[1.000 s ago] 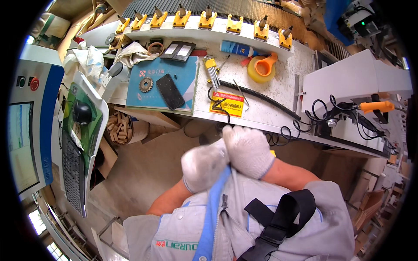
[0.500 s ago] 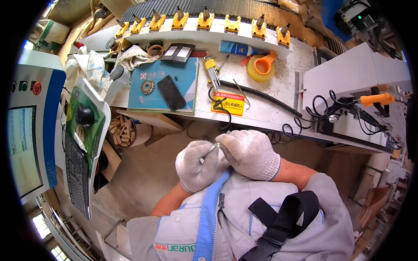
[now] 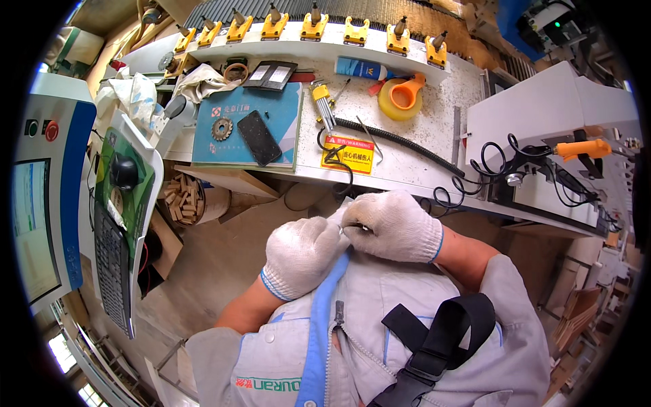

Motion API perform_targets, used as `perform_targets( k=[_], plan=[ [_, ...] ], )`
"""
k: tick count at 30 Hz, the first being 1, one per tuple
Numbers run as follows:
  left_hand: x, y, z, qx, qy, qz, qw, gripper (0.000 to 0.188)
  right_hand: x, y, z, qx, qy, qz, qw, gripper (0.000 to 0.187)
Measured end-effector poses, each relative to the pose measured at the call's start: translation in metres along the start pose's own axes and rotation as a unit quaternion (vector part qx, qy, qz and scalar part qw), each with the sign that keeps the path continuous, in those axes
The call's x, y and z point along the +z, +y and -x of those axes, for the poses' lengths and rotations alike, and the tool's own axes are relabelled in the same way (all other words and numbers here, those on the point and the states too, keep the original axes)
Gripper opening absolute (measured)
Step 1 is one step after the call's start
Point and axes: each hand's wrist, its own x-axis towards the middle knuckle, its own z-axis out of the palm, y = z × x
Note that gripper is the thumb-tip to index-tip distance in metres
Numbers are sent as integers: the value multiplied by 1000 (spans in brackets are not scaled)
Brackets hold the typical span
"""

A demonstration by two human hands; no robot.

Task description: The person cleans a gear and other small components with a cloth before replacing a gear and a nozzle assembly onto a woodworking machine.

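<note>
Both my hands wear white knitted gloves with blue cuff edges and meet in front of my chest, near the bench's front edge. My left hand is closed, its thumb and fingertips pressed together toward the right hand. My right hand is also closed, fingers curled, fingertips meeting the left ones. A small pale bit shows between the fingertips, too small and too covered to name. A dark spot shows inside the curl of the right hand; I cannot tell whether it is a gap or a thing.
On the white bench lie a blue folder with a phone and a round toothed cutter, hex keys, tape and a black hose. A keyboard and control panel stand left.
My left hand has turned, its fingers now folded closer against the right hand. The right hand has shifted slightly up, opening a dark hollow in its curl. The view has moved a little.
</note>
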Motion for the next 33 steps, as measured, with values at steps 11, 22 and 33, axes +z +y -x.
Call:
perform_targets(
  k=[11, 22, 33],
  plan=[
    [6, -18, 15, -57, -51, 239, 968, 15, 15, 15, 15, 25, 7, -60, 998, 10],
    [11, -2, 19, -241, 89, 306, 917, 4, 25, 30, 35, 137, 19, -113, 984, 22],
    [17, 6, 13, -253, 113, 319, 906, 6, 24, 4, 20, -31, 75, 120, 990, 16]
  ],
)
